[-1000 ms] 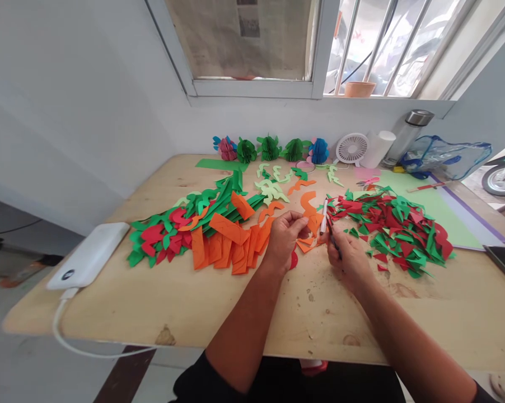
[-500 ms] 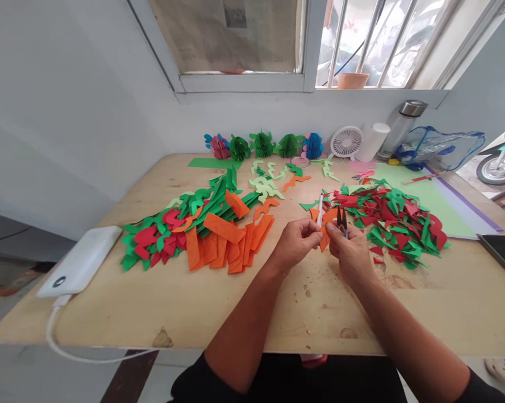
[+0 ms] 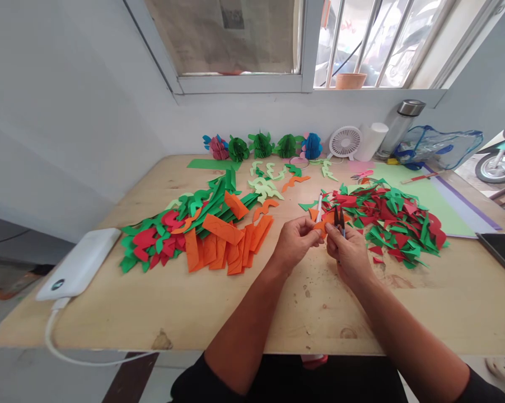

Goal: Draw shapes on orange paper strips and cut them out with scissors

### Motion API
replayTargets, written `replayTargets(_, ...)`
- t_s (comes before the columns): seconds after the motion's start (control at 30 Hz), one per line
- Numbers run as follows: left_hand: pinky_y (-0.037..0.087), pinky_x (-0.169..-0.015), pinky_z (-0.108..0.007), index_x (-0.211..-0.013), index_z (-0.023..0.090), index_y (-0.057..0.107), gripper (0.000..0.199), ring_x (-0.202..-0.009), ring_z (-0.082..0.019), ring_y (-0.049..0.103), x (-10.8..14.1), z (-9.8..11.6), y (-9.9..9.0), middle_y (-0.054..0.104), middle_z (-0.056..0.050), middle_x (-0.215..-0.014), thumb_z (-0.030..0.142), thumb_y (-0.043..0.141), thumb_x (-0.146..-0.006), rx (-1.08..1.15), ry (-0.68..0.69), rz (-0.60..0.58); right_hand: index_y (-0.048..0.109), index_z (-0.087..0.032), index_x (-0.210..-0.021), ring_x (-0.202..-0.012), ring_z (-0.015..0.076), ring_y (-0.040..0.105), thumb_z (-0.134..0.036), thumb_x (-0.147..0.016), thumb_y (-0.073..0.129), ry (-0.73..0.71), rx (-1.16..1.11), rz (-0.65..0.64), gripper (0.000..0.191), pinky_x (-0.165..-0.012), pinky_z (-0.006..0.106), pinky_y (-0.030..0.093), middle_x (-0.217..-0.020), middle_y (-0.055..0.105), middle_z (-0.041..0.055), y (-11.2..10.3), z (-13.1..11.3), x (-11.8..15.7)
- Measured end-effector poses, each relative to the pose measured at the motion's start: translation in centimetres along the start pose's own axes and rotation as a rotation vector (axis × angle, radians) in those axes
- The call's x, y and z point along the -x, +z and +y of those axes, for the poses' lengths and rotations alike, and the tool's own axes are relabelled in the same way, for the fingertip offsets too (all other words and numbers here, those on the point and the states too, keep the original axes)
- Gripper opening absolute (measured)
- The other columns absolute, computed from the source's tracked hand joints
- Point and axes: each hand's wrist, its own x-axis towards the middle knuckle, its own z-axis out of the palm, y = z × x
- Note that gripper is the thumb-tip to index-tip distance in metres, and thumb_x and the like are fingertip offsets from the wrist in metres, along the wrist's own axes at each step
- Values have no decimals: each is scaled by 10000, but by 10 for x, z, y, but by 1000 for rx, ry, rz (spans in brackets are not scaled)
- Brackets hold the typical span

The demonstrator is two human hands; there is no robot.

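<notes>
Pinched between my left thumb and fingers is a small orange paper cutout (image 3: 321,225). My left hand (image 3: 297,240) is closed on its left end. My right hand (image 3: 348,246) holds a pair of scissors (image 3: 340,221), dark blades pointing up and away from me, and its thumb and finger also touch the cutout's right side. A white pen (image 3: 319,206) lies on the table just beyond my fingers. Left of my hands is a fan of folded orange paper strips (image 3: 219,249). On the right lies a heap of red and green paper scraps (image 3: 397,215).
Cut red and green shapes (image 3: 152,240) and green strips lie at left, near a white power bank (image 3: 79,263) with a cable. Honeycomb paper figures (image 3: 262,144), a small fan (image 3: 345,143) and a glass bottle (image 3: 399,129) line the wall. A phone (image 3: 502,254) rests at the right edge.
The orange cutout has turned from upright to more level between my fingers. The scissors have shifted slightly left in my right hand. The loose papers lie as before.
</notes>
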Motion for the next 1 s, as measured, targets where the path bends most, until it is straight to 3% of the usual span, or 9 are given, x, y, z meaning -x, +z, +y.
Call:
replayTargets(0.2, 450, -561, -221, -622, 168, 572, 147, -508, -93, 553, -1, 3, -1, 627, 8, -541, 259, 682, -651, 54, 28, 130, 488, -185, -605, -402, 30, 223, -521, -605, 812, 58, 10, -46, 467, -380, 187, 126, -458, 349, -94, 1, -1, 2)
replayTargets(0.4, 462, -590, -224, -654, 165, 581, 136, -533, -99, 572, 0, 8, -5, 644, 1, -570, 256, 681, -661, 73, 58, 256, 624, -166, -786, -394, 41, 216, -611, -722, 683, 106, 25, -145, 454, -389, 201, 100, -475, 392, -77, 1, -4, 6)
replayTargets(1.0, 473, -621, -247, -667, 163, 597, 168, -563, -105, 580, -3, 3, -6, 635, 1, -607, 297, 697, -644, 133, 67, 251, 582, -168, -693, -392, 51, 219, -691, -706, 645, 167, 159, -221, 527, -367, 200, 119, -448, 362, -81, 2, -1, 8)
